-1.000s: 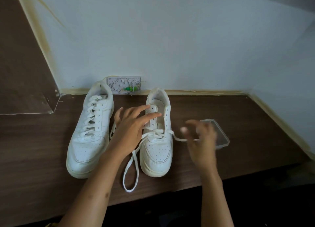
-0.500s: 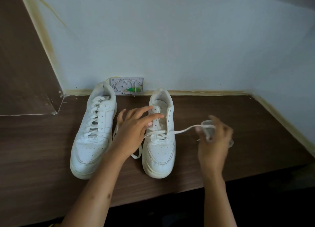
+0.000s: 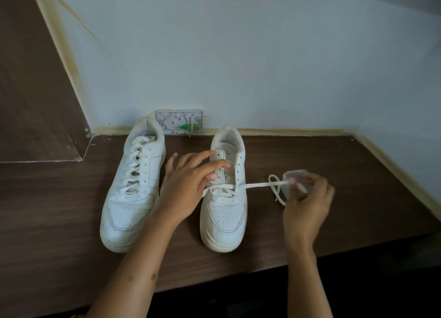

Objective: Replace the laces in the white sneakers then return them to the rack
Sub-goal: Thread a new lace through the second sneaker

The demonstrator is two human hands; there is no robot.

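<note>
The right hand has its fingers curled together around the free end of a white lace, pinched at the fingertips, which are blurred; the lace end loops just left of the knuckles and a short tail hangs below. From that pinch the lace runs taut and nearly level to the left, into the lower eyelets of the right sneaker, where only the bottom rows are threaded and the upper eyelets stand bare. The left hand lies over the inner side of that sneaker with its fingers spread and extended: the index and middle fingertips rest on the eyelet strip and tongue, and the thumb sits low near the crossing of the lace, though whether it presses the lace I cannot tell. Behind the right hand, partly hidden by it, lies a clear plastic container. The left sneaker stands just beside the left hand, fully laced. Both sneakers rest on a dark wooden shelf, toes toward the camera, heels near the white wall, where a small wall plate sits between the two heels.
</note>
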